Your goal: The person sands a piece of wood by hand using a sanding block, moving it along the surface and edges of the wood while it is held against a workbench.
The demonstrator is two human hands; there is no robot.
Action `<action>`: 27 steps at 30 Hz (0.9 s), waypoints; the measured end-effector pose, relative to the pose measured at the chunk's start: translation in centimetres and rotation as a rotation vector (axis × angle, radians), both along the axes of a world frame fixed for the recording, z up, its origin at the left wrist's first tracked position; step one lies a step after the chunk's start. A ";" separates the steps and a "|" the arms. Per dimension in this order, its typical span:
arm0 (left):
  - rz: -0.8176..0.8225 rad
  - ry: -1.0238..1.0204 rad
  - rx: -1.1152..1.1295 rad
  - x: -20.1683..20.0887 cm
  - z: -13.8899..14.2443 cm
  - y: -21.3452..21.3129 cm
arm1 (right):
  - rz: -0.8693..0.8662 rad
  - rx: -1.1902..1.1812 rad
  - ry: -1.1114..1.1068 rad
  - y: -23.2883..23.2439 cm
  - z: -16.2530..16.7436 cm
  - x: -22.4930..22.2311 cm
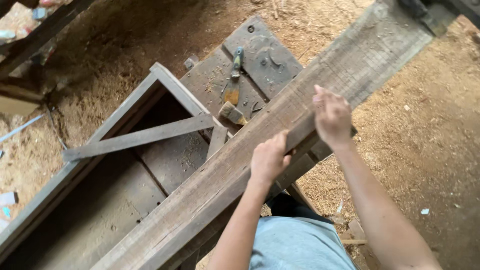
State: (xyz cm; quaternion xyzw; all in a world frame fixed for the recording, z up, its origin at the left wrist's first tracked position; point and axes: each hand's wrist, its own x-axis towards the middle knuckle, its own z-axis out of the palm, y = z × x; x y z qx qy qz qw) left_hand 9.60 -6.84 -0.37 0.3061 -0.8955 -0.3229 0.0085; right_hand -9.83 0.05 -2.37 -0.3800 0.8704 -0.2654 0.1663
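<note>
Both hands grip a long wooden plank running lower-left to upper-right: left hand w/ fingers curled over its edge, right hand clasping it, above tabletop.

Both forearms are bare from elbow to wrist, with no sleeve, watch, glove or ring in view. The left hand and the right hand are bare too. Below the left hand, a light grey-blue shirt covers the torso, plain and unprinted, with dark trousers just above it.
</note>
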 end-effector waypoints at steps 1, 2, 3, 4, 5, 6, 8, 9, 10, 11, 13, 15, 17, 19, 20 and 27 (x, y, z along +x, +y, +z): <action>-0.012 0.013 -0.039 0.0 0.0 0.2 | -0.024 0.030 -0.076 0.1 0.1 0.2; -0.027 0.022 -0.070 0.2 0.0 0.6 | -0.031 -0.044 -0.051 0.3 0.1 0.8; -0.038 0.002 -0.087 0.3 0.1 0.9 | -0.047 -0.115 -0.023 0.6 0.1 1.5; -0.055 -0.008 -0.110 0.2 0.1 1.1 | -0.066 -0.192 0.016 0.8 0.0 2.1; -0.069 -0.016 -0.137 0.2 0.1 1.2 | -0.052 -0.212 0.125 0.9 -0.1 2.4; -0.070 -0.015 -0.137 0.2 0.2 1.3 | -0.031 -0.234 0.228 1.0 -0.2 2.6; -0.078 -0.018 -0.135 0.3 0.1 1.5 | -0.034 -0.184 0.215 1.2 -0.3 2.2; -0.072 -0.015 -0.124 0.4 0.0 1.6 | -0.058 -0.111 0.102 1.2 -0.3 1.6; -0.065 -0.015 -0.111 0.4 -0.1 1.7 | -0.081 -0.035 -0.013 1.3 -0.2 0.9; -0.058 -0.015 -0.096 0.5 -0.2 1.9 | -0.093 0.042 -0.094 1.4 -0.1 0.2; -0.040 -0.010 -0.100 0.6 -0.6 2.2 | -0.123 0.193 -0.258 1.7 0.0 -0.2; -0.050 0.012 -0.110 0.2 -1.0 2.3 | -0.158 0.039 -0.151 2.0 0.2 0.2; -0.047 0.001 -0.125 0.1 -1.3 2.2 | -0.190 -0.049 -0.088 1.9 0.5 1.2; -0.050 -0.012 -0.132 0.1 -1.4 2.1 | -0.260 -0.075 -0.059 1.5 0.8 1.9; -0.057 -0.019 -0.134 0.2 -1.3 2.1 | -0.296 -0.046 -0.166 1.1 1.1 2.0; -0.031 0.038 -0.137 0.4 -0.2 1.9 | -0.468 -0.369 -0.312 0.8 -0.6 5.6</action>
